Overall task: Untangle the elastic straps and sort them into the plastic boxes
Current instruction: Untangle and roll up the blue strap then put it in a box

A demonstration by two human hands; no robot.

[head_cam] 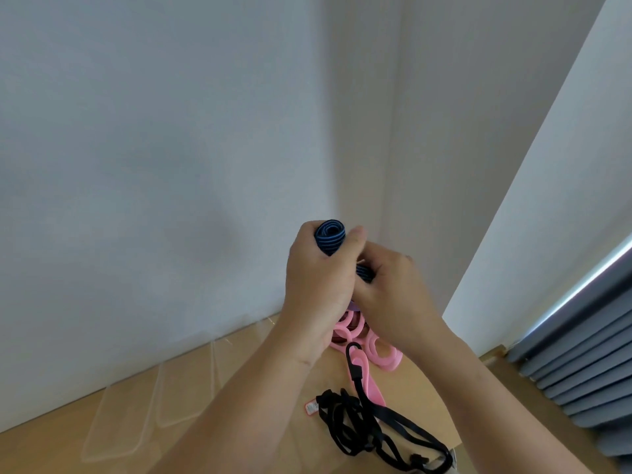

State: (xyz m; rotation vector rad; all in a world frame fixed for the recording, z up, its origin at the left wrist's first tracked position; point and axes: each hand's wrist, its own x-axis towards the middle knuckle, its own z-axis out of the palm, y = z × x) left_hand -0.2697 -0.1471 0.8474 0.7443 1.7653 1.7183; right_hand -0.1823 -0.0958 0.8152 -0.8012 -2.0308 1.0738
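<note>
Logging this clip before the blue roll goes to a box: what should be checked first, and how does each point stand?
1. Grip of left hand on blue strap: ok.
2. Grip of right hand on its lower part: ok.
3. Is blue strap free of pink strap: cannot tell, hands hide it.
4. Are plastic boxes in view by the wall: ok.
5. Are black straps untangled: not ok.

Worktop (pixel 51 453) abuts wall (pixel 171 165) at rear. Two boxes side by side on worktop L, against wall: outer box (pixel 116 422), inner box (pixel 186 388) to its R. Left hand (pixel 318 278) and right hand (pixel 396 292) together above worktop centre, rolled strap (pixel 330 236) gripped btwn them. Ringed strap (pixel 383 354) on worktop beneath hands; cord tangle (pixel 372 429) in front, overlapping it. Tag (pixel 310 408) just L of tangle. Slatted panel (pixel 581 371) far R
</note>
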